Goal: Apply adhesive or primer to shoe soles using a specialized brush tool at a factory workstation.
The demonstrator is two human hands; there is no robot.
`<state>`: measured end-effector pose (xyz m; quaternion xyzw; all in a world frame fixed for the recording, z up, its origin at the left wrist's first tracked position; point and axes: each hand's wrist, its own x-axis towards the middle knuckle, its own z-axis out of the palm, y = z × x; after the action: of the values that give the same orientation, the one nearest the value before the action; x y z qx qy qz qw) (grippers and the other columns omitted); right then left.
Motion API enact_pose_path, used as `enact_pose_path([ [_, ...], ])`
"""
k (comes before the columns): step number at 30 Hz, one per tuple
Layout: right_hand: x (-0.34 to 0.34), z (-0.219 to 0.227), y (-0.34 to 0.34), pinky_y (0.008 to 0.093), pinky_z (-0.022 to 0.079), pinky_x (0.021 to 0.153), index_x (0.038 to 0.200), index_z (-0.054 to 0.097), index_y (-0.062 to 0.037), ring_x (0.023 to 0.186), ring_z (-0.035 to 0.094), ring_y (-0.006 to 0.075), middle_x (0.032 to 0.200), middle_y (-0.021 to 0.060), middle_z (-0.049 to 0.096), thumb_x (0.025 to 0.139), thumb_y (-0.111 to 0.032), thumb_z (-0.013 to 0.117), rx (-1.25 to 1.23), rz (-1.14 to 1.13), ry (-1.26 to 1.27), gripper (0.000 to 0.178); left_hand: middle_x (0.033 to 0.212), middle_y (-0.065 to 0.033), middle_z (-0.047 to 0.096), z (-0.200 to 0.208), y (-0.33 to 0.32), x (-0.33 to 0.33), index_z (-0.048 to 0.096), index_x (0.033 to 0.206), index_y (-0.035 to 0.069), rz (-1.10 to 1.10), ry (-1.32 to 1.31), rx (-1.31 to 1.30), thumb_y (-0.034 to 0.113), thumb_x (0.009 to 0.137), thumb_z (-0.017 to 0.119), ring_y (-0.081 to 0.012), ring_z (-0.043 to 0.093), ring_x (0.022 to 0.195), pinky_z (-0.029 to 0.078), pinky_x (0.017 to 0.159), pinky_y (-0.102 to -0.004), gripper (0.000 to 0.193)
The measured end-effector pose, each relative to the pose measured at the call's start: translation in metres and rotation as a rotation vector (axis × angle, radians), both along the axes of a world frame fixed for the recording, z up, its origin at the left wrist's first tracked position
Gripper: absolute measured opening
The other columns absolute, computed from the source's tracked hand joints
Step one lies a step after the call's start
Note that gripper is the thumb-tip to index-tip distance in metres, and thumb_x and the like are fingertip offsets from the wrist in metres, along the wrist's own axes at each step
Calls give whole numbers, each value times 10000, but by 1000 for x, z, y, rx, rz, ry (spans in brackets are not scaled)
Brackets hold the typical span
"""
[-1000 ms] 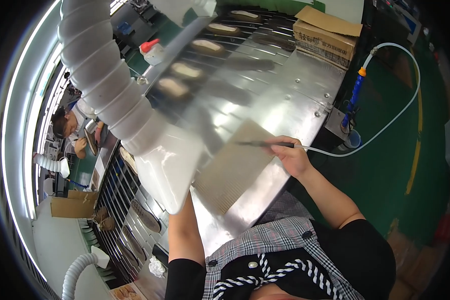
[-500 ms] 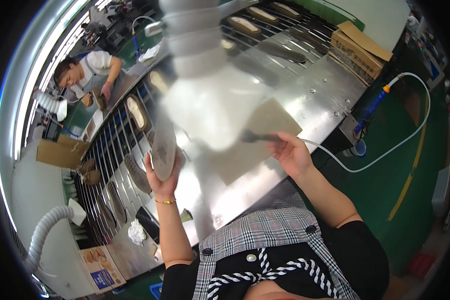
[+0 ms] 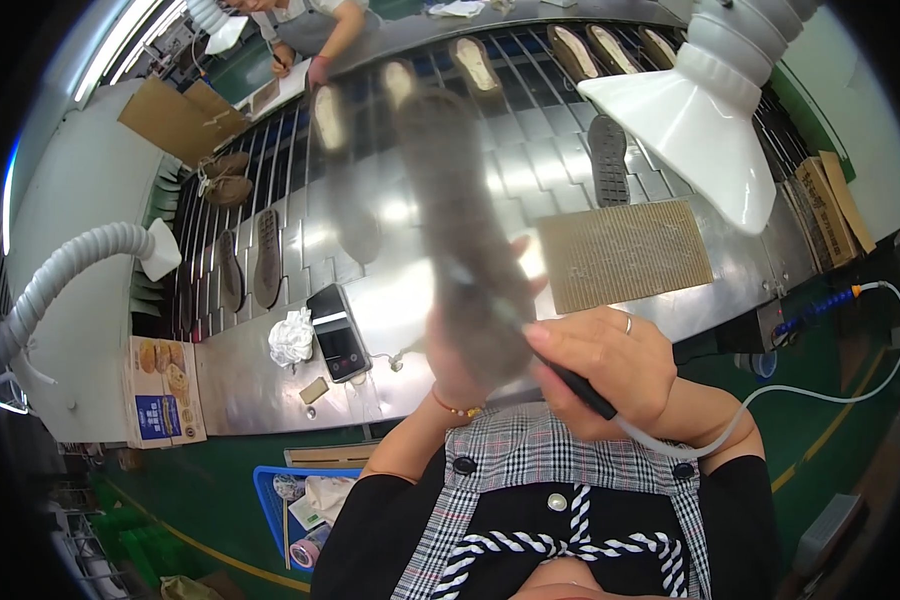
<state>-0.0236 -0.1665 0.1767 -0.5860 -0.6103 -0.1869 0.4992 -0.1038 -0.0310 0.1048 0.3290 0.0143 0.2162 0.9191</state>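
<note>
In front of my chest, my left hand (image 3: 450, 350) is wrapped around the heel end of a dark shoe sole (image 3: 455, 200), which is smeared by motion and points away from me. My right hand (image 3: 620, 365) grips a brush (image 3: 575, 385) with a black handle. Its tip lies over the lower part of the sole; blur hides whether they touch. From the handle's end a pale hose (image 3: 660, 445) loops off to the right. Past the sole, a ridged tan board (image 3: 625, 255) lies on the metal table (image 3: 400, 385).
Slatted conveyor (image 3: 530, 120) beyond carries soles and shoes with pale insoles. A white extraction hood (image 3: 690, 130) hangs at upper right, another (image 3: 160, 250) at left. Phone (image 3: 338, 335) and crumpled tissue (image 3: 291, 337) lie left. A co-worker (image 3: 320, 30) sits across. A blue basket (image 3: 270, 510) stands below.
My view has swung, and the hood no longer covers the middle. My hands, apart before, have come together: the brush has moved from beside the board to the sole.
</note>
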Motion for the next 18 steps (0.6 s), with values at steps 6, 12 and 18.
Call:
enact_pose_path([
  [6,-28,1,12,290,542,536,974,676,90,656,673,238,824,174,675,695,11,724,70,199,-88,294,1583,-213,178,-17,28,-19,190,1549,174,48,-3,301,560,997,346,-445,372,1364,375,1126,-500,692],
  [12,-35,-6,14,288,548,558,983,675,84,667,680,241,839,171,682,700,3,731,53,276,-24,300,1568,-214,215,-28,44,-18,204,1542,145,197,-43,158,527,993,411,-430,426,1328,467,1058,-481,701],
  [18,-27,-5,11,291,552,574,981,683,84,653,673,226,812,158,683,714,-2,723,-54,246,55,284,1560,-238,228,-12,43,-15,176,1532,31,71,-459,-102,373,1022,400,-331,484,1290,490,1010,-374,654],
])
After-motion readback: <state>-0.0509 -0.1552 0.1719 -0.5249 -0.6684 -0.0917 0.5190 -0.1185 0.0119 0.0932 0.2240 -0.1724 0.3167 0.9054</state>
